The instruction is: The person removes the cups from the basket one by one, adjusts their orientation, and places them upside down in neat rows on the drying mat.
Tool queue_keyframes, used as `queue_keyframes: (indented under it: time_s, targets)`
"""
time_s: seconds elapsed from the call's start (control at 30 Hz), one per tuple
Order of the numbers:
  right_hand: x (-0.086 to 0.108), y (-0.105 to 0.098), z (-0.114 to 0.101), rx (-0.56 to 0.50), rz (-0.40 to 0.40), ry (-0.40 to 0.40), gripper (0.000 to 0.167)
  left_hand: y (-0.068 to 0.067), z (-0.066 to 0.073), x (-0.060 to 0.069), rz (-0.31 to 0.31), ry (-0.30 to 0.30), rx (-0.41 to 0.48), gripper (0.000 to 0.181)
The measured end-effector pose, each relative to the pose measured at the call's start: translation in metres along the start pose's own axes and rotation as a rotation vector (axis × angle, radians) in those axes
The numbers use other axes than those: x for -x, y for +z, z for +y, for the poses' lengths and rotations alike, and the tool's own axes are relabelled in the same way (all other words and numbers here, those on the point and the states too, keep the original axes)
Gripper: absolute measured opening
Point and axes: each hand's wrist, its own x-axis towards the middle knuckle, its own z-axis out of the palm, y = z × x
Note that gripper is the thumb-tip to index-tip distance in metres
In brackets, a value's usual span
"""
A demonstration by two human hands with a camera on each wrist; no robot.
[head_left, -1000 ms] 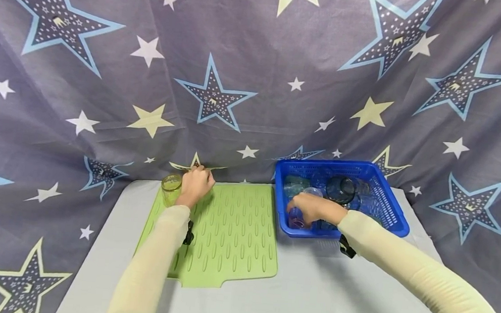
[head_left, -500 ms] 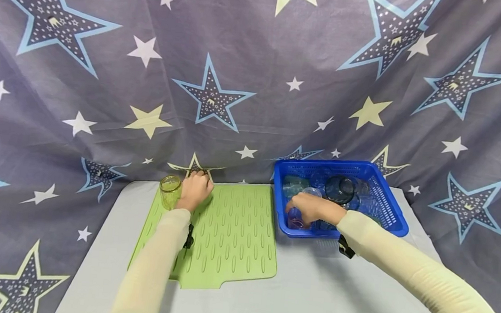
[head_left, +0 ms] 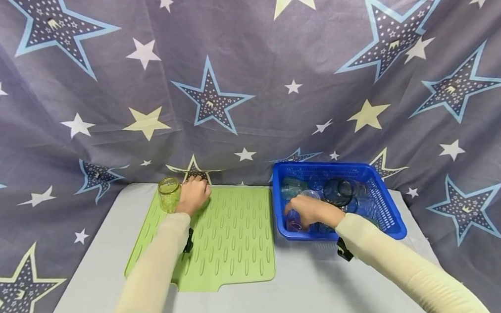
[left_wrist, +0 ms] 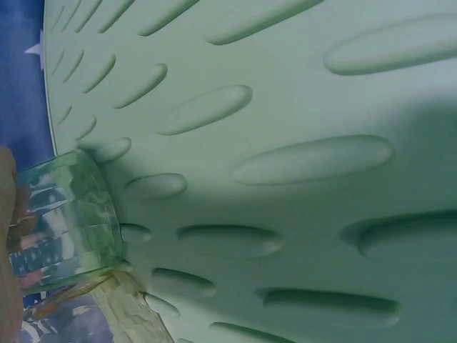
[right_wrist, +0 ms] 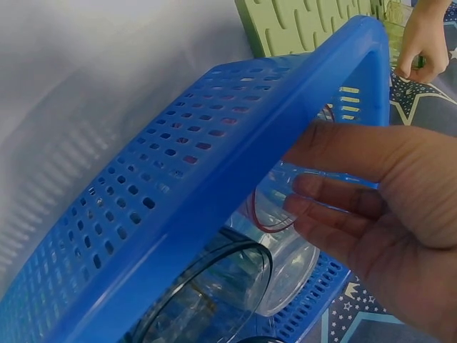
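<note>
On the green drying mat (head_left: 234, 234), my left hand (head_left: 194, 195) holds a pale green faceted glass (left_wrist: 68, 221) that stands at the mat's far edge. Its fingers show only at the left border of the left wrist view. Just left of this hand stands a yellow glass (head_left: 169, 196). My right hand (head_left: 313, 210) reaches into the near left corner of the blue basket (head_left: 299, 236). There its thumb and fingers grip a glass with a red rim (right_wrist: 273, 227), which looks purple from above. Part of that glass is hidden behind the basket's rim and the fingers.
Several other glasses lie in the basket, among them a dark blue-grey glass (head_left: 339, 191) and a greenish one (head_left: 292, 187). A white cloth (head_left: 327, 302) covers the table. A star-patterned curtain (head_left: 257, 77) hangs behind the mat and basket.
The head view has shifted slightly. Both hands stay at nearly the same places, the left by the yellow glass and the right inside the basket.
</note>
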Motion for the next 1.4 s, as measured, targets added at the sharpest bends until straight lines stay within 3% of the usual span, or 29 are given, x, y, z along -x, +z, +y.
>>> queue_keyframes:
  time_s: [0.13,0.37,0.6,1.1,1.4]
  targets:
    - [-0.0002,0.0006,0.0003,0.002,0.001,0.004,0.057,0.001,0.0009,0.0011,0.018,0.007,-0.005,0.023]
    - [-0.0021,0.002,0.0011,-0.005,0.001,0.016,0.057,-0.0027,0.0065,0.0012,-0.033,-0.005,-0.018,0.024]
    - [-0.002,0.0014,0.0001,-0.007,0.0,0.017,0.058,-0.002,0.0064,0.0003,-0.04,-0.016,-0.022,0.024]
    - [0.0021,0.0016,0.0011,-0.023,0.007,0.005,0.06,-0.0007,0.0064,-0.0017,-0.181,-0.018,-0.04,0.033]
    - [0.0022,0.0003,0.001,-0.044,-0.012,0.026,0.065,-0.0011,0.006,-0.0013,-0.18,-0.019,-0.041,0.032]
